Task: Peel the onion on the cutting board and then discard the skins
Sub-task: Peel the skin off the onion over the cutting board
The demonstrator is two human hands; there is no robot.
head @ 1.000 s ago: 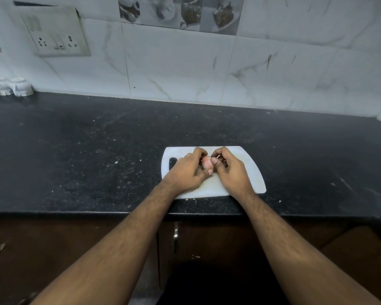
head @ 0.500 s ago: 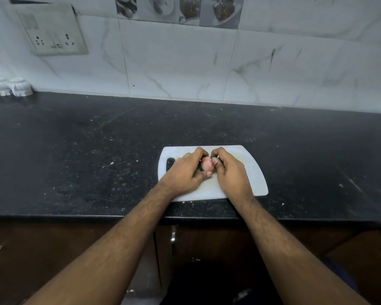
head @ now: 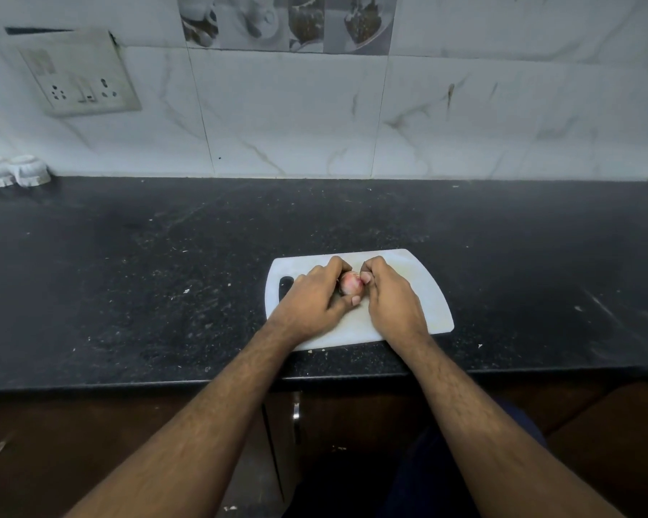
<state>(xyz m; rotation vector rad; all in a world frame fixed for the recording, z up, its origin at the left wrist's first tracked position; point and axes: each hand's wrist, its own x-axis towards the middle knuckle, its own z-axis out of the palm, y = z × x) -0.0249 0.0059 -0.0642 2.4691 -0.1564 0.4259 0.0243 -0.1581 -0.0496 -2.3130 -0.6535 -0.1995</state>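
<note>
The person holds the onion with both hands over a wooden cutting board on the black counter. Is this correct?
Not quite. In the head view the cutting board is white, apparently plastic, not wooden. The rest stands: the left hand and right hand both hold the onion over it, on the black counter.

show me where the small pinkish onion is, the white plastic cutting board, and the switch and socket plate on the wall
small pinkish onion (head: 350, 283), head view, its exposed top between both hands
white plastic cutting board (head: 425, 289), head view, bare right part
switch and socket plate (head: 79, 78), head view, its middle
</note>
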